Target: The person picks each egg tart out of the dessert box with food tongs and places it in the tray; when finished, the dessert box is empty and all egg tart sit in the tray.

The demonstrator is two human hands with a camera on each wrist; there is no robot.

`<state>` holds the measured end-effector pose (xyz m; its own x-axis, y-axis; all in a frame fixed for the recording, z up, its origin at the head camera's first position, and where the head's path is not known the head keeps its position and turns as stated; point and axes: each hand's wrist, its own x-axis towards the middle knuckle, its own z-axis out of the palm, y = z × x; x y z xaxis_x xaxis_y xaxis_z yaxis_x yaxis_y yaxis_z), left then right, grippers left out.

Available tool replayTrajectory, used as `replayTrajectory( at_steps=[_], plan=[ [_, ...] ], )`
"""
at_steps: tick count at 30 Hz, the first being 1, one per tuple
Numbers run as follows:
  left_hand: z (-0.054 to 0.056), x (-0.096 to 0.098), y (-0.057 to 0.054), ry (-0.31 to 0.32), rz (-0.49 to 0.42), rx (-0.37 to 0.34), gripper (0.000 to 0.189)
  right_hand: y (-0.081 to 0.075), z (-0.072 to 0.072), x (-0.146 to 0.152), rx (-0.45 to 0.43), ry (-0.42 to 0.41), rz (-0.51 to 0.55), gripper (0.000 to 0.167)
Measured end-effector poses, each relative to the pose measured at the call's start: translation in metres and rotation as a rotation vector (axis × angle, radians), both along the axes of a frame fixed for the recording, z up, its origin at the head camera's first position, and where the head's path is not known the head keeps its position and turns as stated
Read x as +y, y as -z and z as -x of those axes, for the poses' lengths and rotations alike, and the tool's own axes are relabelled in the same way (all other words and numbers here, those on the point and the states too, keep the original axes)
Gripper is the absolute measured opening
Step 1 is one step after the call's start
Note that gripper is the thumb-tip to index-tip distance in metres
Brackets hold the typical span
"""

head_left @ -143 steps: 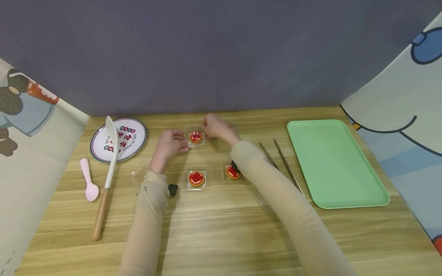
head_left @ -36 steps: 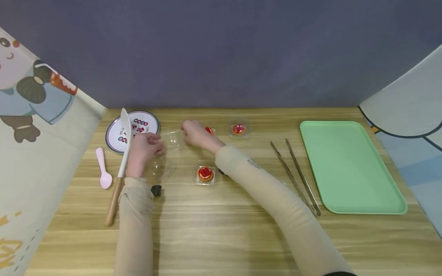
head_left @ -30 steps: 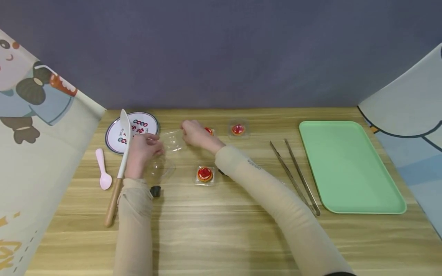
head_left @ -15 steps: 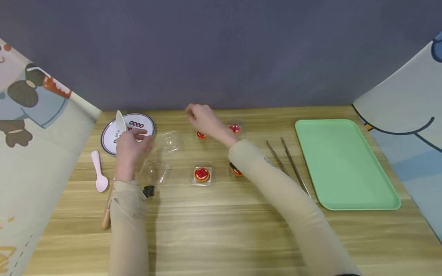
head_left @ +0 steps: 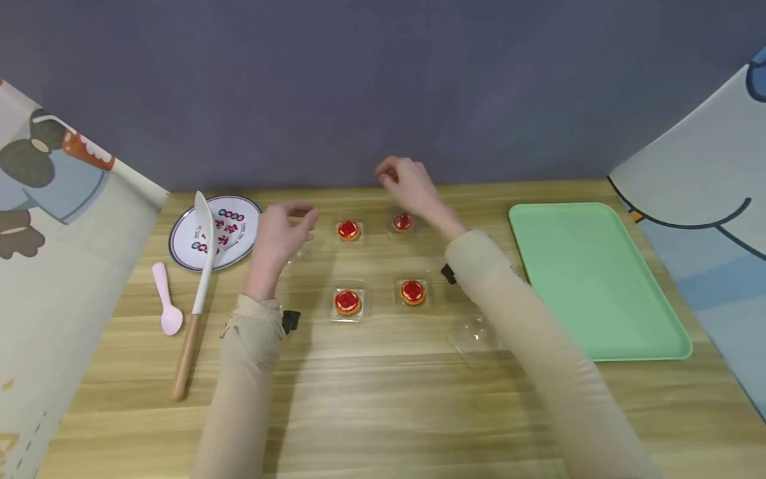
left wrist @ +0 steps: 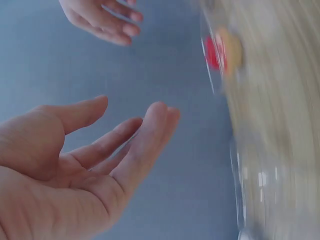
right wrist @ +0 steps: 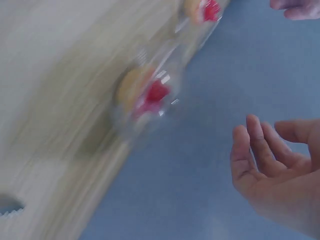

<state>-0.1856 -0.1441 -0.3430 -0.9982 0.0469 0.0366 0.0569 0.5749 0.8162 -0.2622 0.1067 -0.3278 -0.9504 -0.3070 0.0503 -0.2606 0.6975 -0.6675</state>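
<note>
My left hand [head_left: 280, 236] hovers with loosely bent fingers and nothing in them, right of the plate. A clear plastic lid [left wrist: 262, 180] lies on the table beside it, mostly hidden in the head view. My right hand [head_left: 411, 186] is also without a thing, raised behind the back right tart [head_left: 403, 221], which sits under a clear domed cover [right wrist: 162, 77]. Uncovered in clear trays are the back left tart [head_left: 349, 231], the front left tart [head_left: 348, 303] and the front right tart [head_left: 413, 292], all red-topped.
A white ladle with wooden handle [head_left: 190, 352] lies across the printed plate [head_left: 244, 229]. Left of it is a pink spoon [head_left: 171, 319]. A green tray [head_left: 598, 279] fills the right side. Another clear lid [head_left: 475, 336] lies by my right forearm, which hides the tongs.
The back left tart's lid has come off and been set down left of it. My right hand has let go of that lid and swung right; my left hand has moved right from the plate.
</note>
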Motion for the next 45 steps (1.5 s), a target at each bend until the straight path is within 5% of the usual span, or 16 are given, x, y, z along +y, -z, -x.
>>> replayTrajectory(
  at_steps=[16,21,33,40,45],
  plan=[
    [0.012,0.084,0.013,0.271,0.084,-0.195,0.053,0.033,0.010,0.060,-0.187,0.031,-0.121,0.033],
    [0.018,0.095,0.018,0.288,0.112,-0.243,0.053,0.039,0.011,0.063,-0.295,-0.002,-0.112,0.036],
    [0.025,0.106,0.019,0.319,0.200,-0.261,0.058,0.049,0.010,0.068,-0.477,0.021,0.197,0.038],
    [0.025,0.108,0.023,0.308,0.181,-0.274,0.057,0.052,0.005,0.071,-0.563,0.014,0.228,0.038],
    [0.027,0.106,0.028,0.305,0.176,-0.266,0.033,0.055,0.003,0.072,-0.607,-0.001,0.257,0.040]
  ],
)
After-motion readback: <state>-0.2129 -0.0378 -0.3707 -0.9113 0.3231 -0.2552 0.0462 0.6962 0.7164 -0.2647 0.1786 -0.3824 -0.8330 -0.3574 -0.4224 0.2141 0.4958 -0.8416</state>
